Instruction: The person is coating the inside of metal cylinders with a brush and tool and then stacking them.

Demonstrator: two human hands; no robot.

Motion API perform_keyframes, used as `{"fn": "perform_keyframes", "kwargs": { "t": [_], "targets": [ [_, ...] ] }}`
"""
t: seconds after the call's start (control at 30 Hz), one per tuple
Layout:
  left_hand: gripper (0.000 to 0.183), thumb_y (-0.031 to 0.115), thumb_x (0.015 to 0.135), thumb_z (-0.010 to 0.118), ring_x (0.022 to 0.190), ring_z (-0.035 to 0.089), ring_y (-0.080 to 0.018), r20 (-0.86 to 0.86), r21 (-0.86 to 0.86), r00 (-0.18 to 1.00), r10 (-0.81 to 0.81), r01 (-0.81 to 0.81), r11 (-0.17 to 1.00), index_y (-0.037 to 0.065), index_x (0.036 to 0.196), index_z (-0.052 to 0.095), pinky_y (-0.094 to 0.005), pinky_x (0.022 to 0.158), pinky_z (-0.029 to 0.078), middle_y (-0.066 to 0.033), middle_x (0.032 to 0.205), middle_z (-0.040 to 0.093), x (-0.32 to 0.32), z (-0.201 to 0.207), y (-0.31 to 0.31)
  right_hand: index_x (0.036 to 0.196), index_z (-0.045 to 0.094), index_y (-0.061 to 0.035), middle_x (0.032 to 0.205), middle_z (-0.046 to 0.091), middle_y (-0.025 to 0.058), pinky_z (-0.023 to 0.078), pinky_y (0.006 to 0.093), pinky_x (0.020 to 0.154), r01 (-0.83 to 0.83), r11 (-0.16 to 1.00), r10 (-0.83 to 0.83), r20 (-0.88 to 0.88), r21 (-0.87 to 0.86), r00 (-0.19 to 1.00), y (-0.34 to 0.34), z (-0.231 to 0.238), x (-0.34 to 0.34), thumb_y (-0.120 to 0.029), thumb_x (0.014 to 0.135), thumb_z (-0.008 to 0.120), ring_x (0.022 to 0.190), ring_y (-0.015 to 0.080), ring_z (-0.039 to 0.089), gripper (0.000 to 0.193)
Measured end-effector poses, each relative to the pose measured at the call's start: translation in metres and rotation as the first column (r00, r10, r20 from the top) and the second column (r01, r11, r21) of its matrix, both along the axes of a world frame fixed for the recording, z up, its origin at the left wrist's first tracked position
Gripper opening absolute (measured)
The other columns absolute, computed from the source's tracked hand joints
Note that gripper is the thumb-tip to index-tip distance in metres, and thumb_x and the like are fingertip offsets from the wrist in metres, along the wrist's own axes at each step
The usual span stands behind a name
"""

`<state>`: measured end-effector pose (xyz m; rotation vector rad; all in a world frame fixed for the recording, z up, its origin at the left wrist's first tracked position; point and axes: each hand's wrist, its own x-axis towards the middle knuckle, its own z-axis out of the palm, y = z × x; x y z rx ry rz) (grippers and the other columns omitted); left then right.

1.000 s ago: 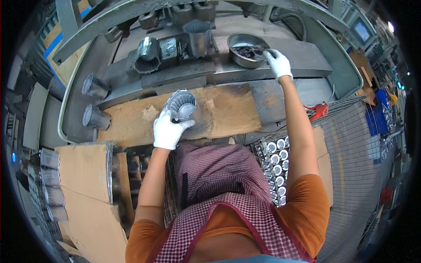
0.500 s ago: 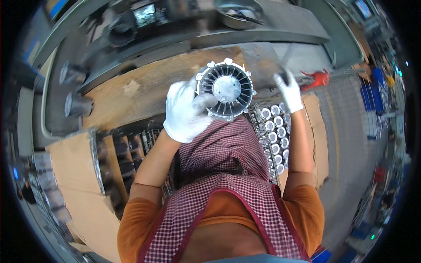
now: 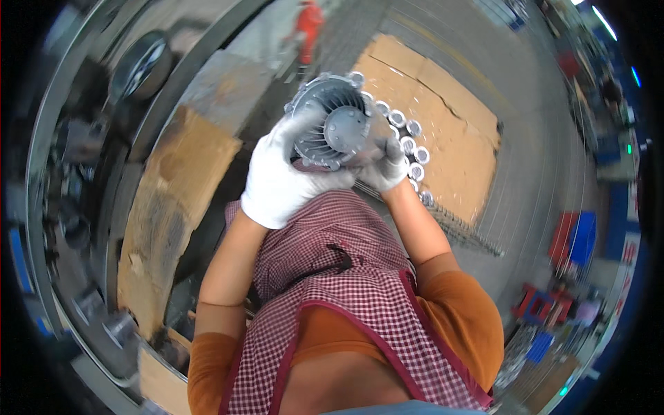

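A round grey cast-metal housing (image 3: 346, 129) with radial fins and a raised hub is held in front of my apron, its finned face tilted to the right. My white-gloved left hand (image 3: 277, 173) grips its left side, thumb over the rim. At its lower right, my gloved right hand (image 3: 387, 166) closes on the edge; those fingers are partly blurred. Just beyond the right hand, several similar round metal parts (image 3: 408, 145) stand in rows beside a cardboard sheet.
The cardboard sheet (image 3: 456, 149) lies at the right, with a wire cage edge (image 3: 470, 238) along its near side. To the left are a worn wooden board (image 3: 166, 207) on the bench and a metal bowl (image 3: 142, 66). A blurred red tool (image 3: 308, 28) is at the far edge.
My view has swung to the right, toward the rows of metal parts. The right hand has come in from the side onto the housing, which is now tilted in the left hand.
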<state>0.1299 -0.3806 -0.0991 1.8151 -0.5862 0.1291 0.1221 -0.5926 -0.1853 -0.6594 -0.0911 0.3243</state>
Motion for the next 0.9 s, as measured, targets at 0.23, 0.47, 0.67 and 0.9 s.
{"fn": "perform_keyframes", "kwargs": {
  "t": [0.23, 0.47, 0.67, 0.9],
  "targets": [
    [0.087, 0.041, 0.069, 0.081, 0.125, 0.044, -0.0368, 0.225, 0.448, 0.848, 0.479, -0.527, 0.722, 0.011, 0.14, 0.04, -0.0462, 0.106, 0.035, -0.0255, 0.132, 0.045, 0.083, -0.018, -0.039, 0.134, 0.043, -0.0112, 0.128, 0.052, 0.0125, 0.045, 0.05, 0.095, 0.282, 0.955, -0.29, -0.488, -0.092, 0.823, -0.105, -0.078, -0.031, -0.027, 0.081, 0.068, 0.114, 0.0296, 0.053, 0.061],
    [0.051, 0.036, 0.079, 0.076, 0.081, 0.058, -0.0145, 0.101, 0.545, 0.797, 0.596, -0.545, 0.637, -0.004, 0.109, 0.063, -0.0276, 0.079, 0.046, -0.007, 0.088, 0.065, 0.202, -0.055, -0.033, 0.115, 0.049, -0.0014, 0.095, 0.06, 0.0097, 0.052, 0.031, 0.068, 0.193, 0.5, -0.811, -0.378, -0.844, 0.446, -0.214, -0.171, -0.046, -0.024, 0.06, 0.086, 0.081, 0.0137, 0.058, 0.07],
    [0.043, 0.037, 0.079, 0.076, 0.068, 0.058, -0.0132, 0.204, 0.46, 0.67, 0.714, -0.709, 0.534, -0.002, 0.094, 0.065, -0.0272, 0.066, 0.048, -0.0069, 0.081, 0.066, 0.208, -0.073, -0.032, 0.131, 0.042, -0.0029, 0.131, 0.047, 0.0231, 0.048, 0.0388, 0.095, -0.397, 0.031, -0.933, -0.168, -0.917, 0.317, -0.316, -0.24, -0.063, -0.038, 0.048, 0.088, 0.118, 0.0319, 0.051, 0.1],
    [0.039, 0.035, 0.081, 0.076, 0.072, 0.056, -0.0118, 0.232, 0.456, 0.582, 0.78, -0.773, 0.441, -0.002, 0.089, 0.066, -0.0269, 0.072, 0.046, -0.0064, 0.08, 0.066, 0.205, -0.072, -0.026, 0.135, 0.039, -0.015, 0.131, 0.045, 0.0205, 0.046, 0.0424, 0.096, -0.621, -0.049, -0.903, -0.231, -0.782, 0.361, -0.368, -0.308, -0.061, -0.038, 0.052, 0.085, 0.116, 0.0348, 0.052, 0.097]
  ]
}}
